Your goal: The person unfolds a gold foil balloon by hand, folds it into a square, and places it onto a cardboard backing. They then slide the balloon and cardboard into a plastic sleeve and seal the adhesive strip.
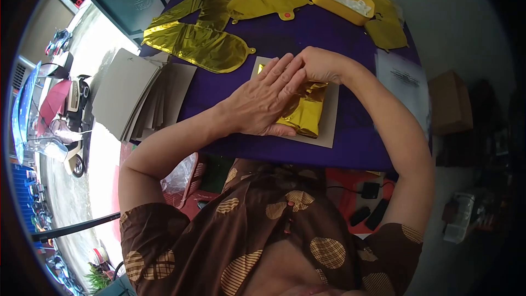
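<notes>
A folded gold foil balloon (304, 117) lies on a grey cardboard sheet (327, 127) near the front edge of the table. My left hand (267, 97) rests flat on the foil, its fingers stretched out and pointing away to the upper right. Beside and partly beneath those fingertips, my right hand (319, 66) is bent over the far end of the foil. The left hand covers the right hand's fingers, so their grip is hidden. Part of the foil is also hidden under both hands.
A stack of cardboard sheets (125, 93) sits at the left. Flat gold foil balloons (213, 49) lie along the back. A yellow tub (342, 13) with white pieces inside stands at the back right, and plastic packets (402, 85) lie on the purple tabletop (356, 126).
</notes>
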`<act>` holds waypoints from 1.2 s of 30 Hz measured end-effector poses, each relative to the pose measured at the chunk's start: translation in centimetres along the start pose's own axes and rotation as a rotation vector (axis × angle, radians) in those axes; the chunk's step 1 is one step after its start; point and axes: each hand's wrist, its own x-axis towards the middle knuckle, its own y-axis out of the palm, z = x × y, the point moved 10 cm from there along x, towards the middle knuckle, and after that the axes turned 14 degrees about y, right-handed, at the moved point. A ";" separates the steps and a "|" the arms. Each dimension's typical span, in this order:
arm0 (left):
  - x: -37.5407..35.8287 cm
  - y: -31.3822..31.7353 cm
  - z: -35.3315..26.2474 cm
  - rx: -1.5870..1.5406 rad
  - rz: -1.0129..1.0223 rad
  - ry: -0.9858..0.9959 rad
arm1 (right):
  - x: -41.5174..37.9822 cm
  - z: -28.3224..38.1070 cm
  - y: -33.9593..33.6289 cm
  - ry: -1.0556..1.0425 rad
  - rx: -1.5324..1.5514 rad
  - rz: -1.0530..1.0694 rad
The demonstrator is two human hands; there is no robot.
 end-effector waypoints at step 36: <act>0.4 3.2 0.2 0.062 0.155 -0.027 | -12.6 -3.7 -1.3 -0.228 -0.422 -1.074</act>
